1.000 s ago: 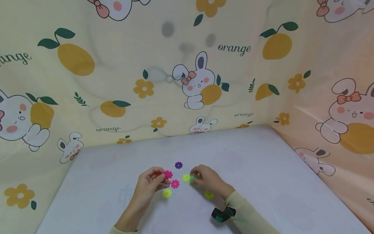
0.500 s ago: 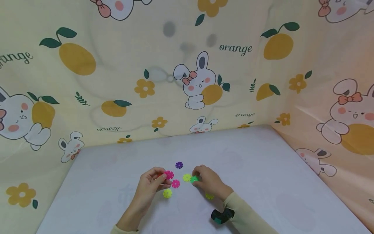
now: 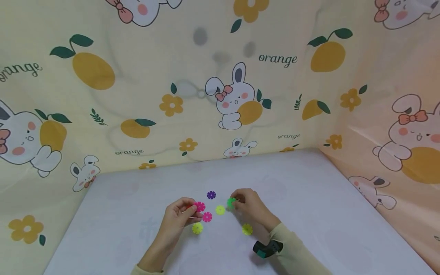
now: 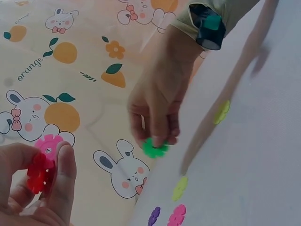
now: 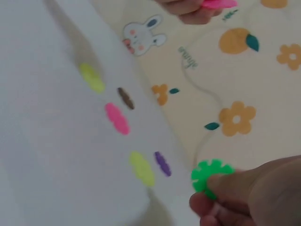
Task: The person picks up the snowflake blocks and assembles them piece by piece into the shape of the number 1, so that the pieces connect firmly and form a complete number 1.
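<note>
My left hand (image 3: 177, 215) pinches a pink snowflake disc (image 4: 47, 145) together with a red snowflake disc (image 4: 35, 173); the two look joined at an angle. A green snowflake disc (image 5: 207, 173) is between the thumb and fingers of my right hand (image 3: 253, 206), raised off the table. Below and between the hands lie a loose pink disc (image 3: 207, 217), a yellow disc (image 3: 220, 209) and a purple disc (image 3: 211, 195). Another yellow disc (image 3: 197, 228) lies by the left hand, and one more yellow disc (image 3: 247, 229) under the right forearm.
The white table (image 3: 302, 183) meets a patterned cloth wall (image 3: 144, 103) at the back and another cloth on the right. A brown disc (image 5: 125, 98) shows on the table in the right wrist view. A black band (image 3: 268, 249) is on the right wrist.
My right hand has lifted the green disc up and away from the yellow disc beside it. My left hand stays nearly still with its pink and red discs.
</note>
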Action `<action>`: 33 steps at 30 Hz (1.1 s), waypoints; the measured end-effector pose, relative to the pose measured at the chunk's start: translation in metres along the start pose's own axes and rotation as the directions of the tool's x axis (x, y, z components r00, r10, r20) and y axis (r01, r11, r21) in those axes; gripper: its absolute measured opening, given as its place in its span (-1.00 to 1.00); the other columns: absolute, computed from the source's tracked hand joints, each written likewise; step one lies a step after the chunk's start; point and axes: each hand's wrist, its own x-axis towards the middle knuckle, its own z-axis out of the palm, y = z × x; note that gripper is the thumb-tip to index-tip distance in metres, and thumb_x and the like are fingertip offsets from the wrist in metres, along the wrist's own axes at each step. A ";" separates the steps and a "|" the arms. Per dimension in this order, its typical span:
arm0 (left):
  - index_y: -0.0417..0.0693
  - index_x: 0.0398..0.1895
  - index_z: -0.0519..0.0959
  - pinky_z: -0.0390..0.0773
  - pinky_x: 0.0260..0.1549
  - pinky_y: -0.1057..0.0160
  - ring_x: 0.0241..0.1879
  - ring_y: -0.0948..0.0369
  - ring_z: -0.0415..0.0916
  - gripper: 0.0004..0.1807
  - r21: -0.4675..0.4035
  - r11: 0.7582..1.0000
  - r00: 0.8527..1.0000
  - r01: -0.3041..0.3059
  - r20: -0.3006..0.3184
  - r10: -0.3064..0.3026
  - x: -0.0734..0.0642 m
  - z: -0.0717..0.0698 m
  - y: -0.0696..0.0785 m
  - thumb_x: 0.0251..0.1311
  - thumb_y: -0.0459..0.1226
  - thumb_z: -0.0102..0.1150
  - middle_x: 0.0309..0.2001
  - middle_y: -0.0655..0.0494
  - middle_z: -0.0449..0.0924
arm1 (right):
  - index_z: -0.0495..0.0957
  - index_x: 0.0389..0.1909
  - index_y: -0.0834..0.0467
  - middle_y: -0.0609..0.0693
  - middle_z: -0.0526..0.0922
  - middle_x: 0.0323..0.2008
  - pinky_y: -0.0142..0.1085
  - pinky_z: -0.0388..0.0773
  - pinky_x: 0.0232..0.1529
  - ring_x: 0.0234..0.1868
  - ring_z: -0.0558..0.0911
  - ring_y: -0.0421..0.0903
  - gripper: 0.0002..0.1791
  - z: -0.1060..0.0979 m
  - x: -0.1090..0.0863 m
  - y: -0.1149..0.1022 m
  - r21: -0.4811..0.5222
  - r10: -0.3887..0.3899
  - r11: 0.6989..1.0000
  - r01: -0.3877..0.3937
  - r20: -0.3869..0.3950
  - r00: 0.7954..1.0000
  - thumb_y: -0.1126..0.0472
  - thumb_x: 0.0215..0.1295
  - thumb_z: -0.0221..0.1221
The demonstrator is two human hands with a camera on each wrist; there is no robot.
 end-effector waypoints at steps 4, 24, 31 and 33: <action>-0.33 -0.01 0.50 0.73 -0.19 0.31 -0.31 0.23 0.70 -0.81 -0.006 1.000 1.000 -0.007 0.021 0.007 -0.001 -0.001 0.001 0.41 -0.39 0.14 -0.25 0.06 0.70 | 0.64 -0.19 0.19 0.05 0.74 -0.20 -0.33 0.71 -0.15 -0.26 0.72 -0.17 -0.91 -0.005 -0.002 -0.011 0.085 -0.028 0.996 0.031 -0.029 0.999 0.40 0.33 0.25; -0.34 -0.04 0.55 0.73 -0.18 0.31 -0.34 0.26 0.70 -0.73 -0.045 0.999 0.998 -0.010 0.065 0.013 -0.008 0.003 0.007 0.34 -0.30 0.26 -0.26 0.08 0.72 | 0.62 -0.11 0.25 0.20 0.76 -0.30 -0.20 0.75 -0.18 -0.35 0.77 -0.16 -0.86 -0.009 -0.029 -0.069 0.352 -0.256 0.904 0.241 -0.006 0.967 0.28 0.41 0.23; -0.40 0.00 0.54 0.73 -0.13 0.28 -0.30 0.24 0.73 -0.70 -0.052 0.998 0.998 -0.037 0.055 0.039 -0.009 0.004 0.005 0.33 -0.34 0.26 -0.19 -0.03 0.72 | 0.58 -0.04 0.38 0.36 0.71 -0.44 -0.22 0.75 -0.33 -0.52 0.73 -0.08 -0.78 -0.004 -0.029 -0.068 0.432 -0.235 0.879 0.200 0.030 0.971 0.32 0.41 0.21; -0.44 0.02 0.52 0.73 -0.13 0.28 -0.29 0.23 0.74 -0.67 -0.050 0.997 0.996 -0.055 0.066 0.058 -0.009 0.004 0.006 0.33 -0.34 0.26 -0.18 -0.05 0.72 | 0.58 -0.03 0.38 0.35 0.71 -0.46 -0.23 0.75 -0.34 -0.53 0.73 0.00 -0.78 -0.003 -0.028 -0.068 0.449 -0.228 0.873 0.193 0.027 0.973 0.32 0.41 0.21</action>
